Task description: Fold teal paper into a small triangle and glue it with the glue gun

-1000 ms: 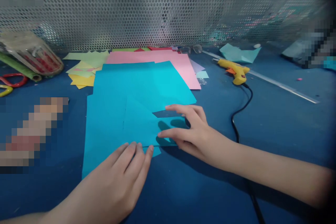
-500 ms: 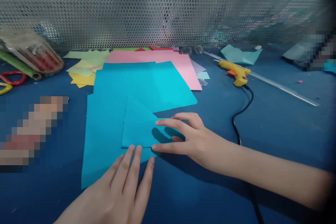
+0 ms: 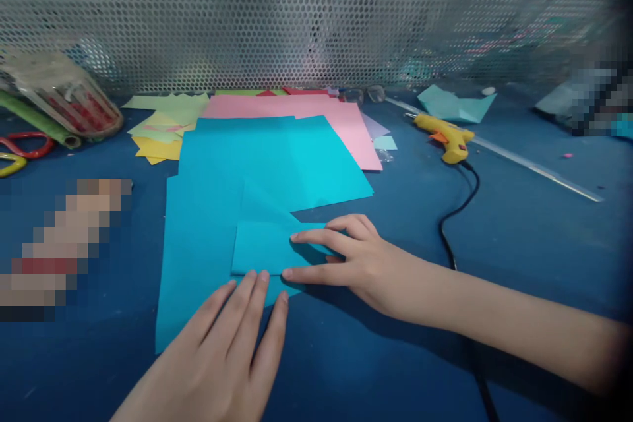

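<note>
A folded piece of cyan paper [image 3: 260,247] lies on larger cyan sheets [image 3: 277,158] on the blue table. My left hand [image 3: 222,349] lies flat at the near edge, fingers stretched out, fingertips touching the folded piece's lower edge. My right hand [image 3: 351,260] comes in from the right, index finger and thumb extended and pressing on the folded piece's right end. Neither hand lifts anything.
Pink paper [image 3: 321,115] and yellow-green sheets [image 3: 163,125] lie behind the cyan ones. A yellow glue gun [image 3: 445,136] with a black cord [image 3: 452,224] sits at right, beside a long ruler [image 3: 534,168]. Scissors [image 3: 22,148] and a plastic bag [image 3: 64,95] sit at far left. A perforated metal screen [image 3: 297,13] closes the back.
The raised triangular flap of the cyan piece has been folded down flat. My right hand slid left onto it, and my left hand shifted slightly towards me.
</note>
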{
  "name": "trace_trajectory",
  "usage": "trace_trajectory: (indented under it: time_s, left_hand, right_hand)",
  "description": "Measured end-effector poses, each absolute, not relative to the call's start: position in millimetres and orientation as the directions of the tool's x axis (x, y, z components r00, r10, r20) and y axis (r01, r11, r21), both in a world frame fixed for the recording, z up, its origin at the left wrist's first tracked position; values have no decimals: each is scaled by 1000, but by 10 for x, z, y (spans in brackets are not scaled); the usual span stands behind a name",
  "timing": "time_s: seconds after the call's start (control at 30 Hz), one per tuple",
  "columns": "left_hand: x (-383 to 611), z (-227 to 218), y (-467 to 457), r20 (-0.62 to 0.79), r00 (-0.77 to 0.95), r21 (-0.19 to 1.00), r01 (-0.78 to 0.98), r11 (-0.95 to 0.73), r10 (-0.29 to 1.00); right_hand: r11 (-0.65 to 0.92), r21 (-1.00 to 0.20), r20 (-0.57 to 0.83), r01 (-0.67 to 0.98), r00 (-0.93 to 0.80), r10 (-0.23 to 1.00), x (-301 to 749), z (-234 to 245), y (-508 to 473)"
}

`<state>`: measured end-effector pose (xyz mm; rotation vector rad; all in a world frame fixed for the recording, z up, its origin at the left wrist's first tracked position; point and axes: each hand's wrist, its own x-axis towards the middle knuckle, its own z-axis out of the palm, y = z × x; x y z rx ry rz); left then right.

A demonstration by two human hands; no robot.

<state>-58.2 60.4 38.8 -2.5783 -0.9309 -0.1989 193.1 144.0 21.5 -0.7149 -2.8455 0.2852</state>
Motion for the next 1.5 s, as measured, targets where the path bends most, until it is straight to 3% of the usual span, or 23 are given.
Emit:
trace_trajectory:
  time_s: [0.23, 0.8, 1.27, 1.5]
  left_hand:
    - [-658, 335, 621, 199, 797, -357, 600, -715, 570]
    - [-545, 461, 793, 235, 767, -272, 642, -717, 597]
    - [-592, 469, 778, 305, 755, -318, 656, -685, 581]
    - [-648, 484, 801, 207, 780, -365, 621, -693, 590]
  right_hand:
    - [872, -219, 148, 438, -868, 473, 1928, 212, 1448]
    - [878, -228, 155, 422, -874, 460, 1912, 253, 1438]
    - [840, -391, 126, 377, -882, 454, 2003, 356, 1507]
    - [825, -468, 212, 318, -865, 454, 2100, 323, 1546]
